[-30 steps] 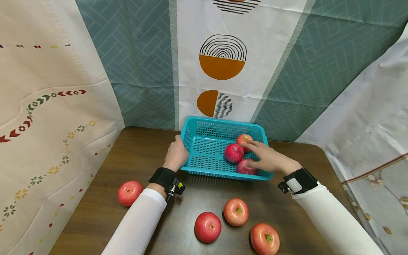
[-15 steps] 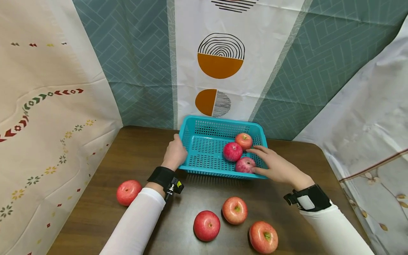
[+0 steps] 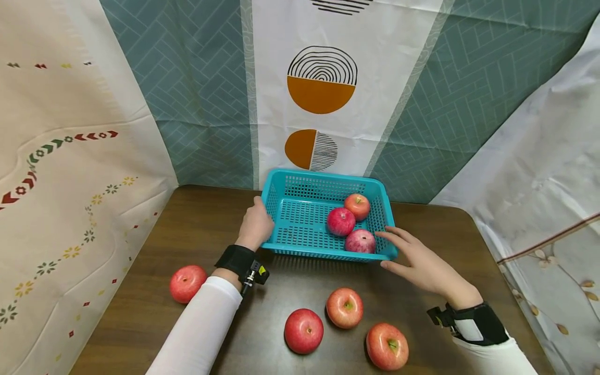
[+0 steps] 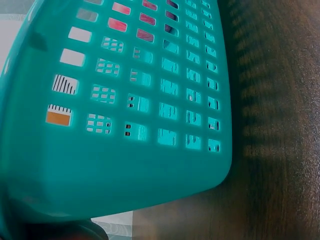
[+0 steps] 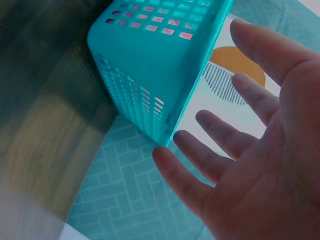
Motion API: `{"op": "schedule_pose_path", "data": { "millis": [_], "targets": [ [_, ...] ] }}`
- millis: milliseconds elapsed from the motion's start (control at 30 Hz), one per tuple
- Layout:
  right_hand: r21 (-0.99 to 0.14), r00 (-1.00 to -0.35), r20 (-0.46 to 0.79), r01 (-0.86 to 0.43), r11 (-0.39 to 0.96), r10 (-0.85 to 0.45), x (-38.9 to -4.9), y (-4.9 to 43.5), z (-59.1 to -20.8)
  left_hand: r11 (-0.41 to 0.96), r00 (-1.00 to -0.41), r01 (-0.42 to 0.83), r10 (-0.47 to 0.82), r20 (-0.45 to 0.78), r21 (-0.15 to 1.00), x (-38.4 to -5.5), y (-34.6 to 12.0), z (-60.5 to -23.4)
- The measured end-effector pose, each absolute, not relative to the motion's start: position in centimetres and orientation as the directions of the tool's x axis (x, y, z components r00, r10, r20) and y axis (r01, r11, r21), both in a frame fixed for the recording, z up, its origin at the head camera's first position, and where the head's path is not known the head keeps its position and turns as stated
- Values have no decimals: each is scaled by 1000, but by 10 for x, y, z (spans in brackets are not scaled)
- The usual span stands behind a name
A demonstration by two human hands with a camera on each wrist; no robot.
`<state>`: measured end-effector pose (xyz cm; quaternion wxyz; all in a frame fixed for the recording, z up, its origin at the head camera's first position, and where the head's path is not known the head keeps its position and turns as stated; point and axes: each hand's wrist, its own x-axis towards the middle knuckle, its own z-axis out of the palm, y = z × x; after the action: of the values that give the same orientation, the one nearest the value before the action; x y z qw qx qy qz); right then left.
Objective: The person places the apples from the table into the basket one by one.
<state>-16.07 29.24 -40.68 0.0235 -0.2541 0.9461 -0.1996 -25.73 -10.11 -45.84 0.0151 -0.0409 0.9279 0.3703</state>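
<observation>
A turquoise plastic basket [image 3: 300, 249] stands at the back of the table. Inside its right half lie a pale red apple [image 3: 357, 207], a dark pink apple [image 3: 341, 222] and a mottled pink apple [image 3: 360, 241]. My left hand [image 3: 257, 225] grips the basket's left rim, its fingertips hidden from the head view. Off the basket's front right corner, my right hand [image 3: 424, 265] is spread and holds nothing. The right wrist view shows that palm [image 5: 270, 165] with separated fingers near the basket's rim [image 5: 200, 75]; whether a fingertip touches it I cannot tell.
On the brown wooden table [image 3: 211, 208] in front of the basket lie a red apple [image 3: 303, 331], a paler apple [image 3: 344, 308] and another apple [image 3: 387, 346]. One more apple [image 3: 187, 284] is beside my left forearm. Patterned cloth [image 3: 206, 104] hangs behind.
My right hand has drawn back from over the apples in the basket, moving right and toward me, and the mottled apple stays inside. My left hand keeps its hold on the rim.
</observation>
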Motion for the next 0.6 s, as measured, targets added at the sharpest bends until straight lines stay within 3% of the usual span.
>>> {"op": "schedule_pose_path", "data": {
  "millis": [600],
  "targets": [
    [-449,-922,119,-380,809,-367,-102,313,-428,728,-996,-85,-55,-66,681,-258,-101,-457]
  ]
}}
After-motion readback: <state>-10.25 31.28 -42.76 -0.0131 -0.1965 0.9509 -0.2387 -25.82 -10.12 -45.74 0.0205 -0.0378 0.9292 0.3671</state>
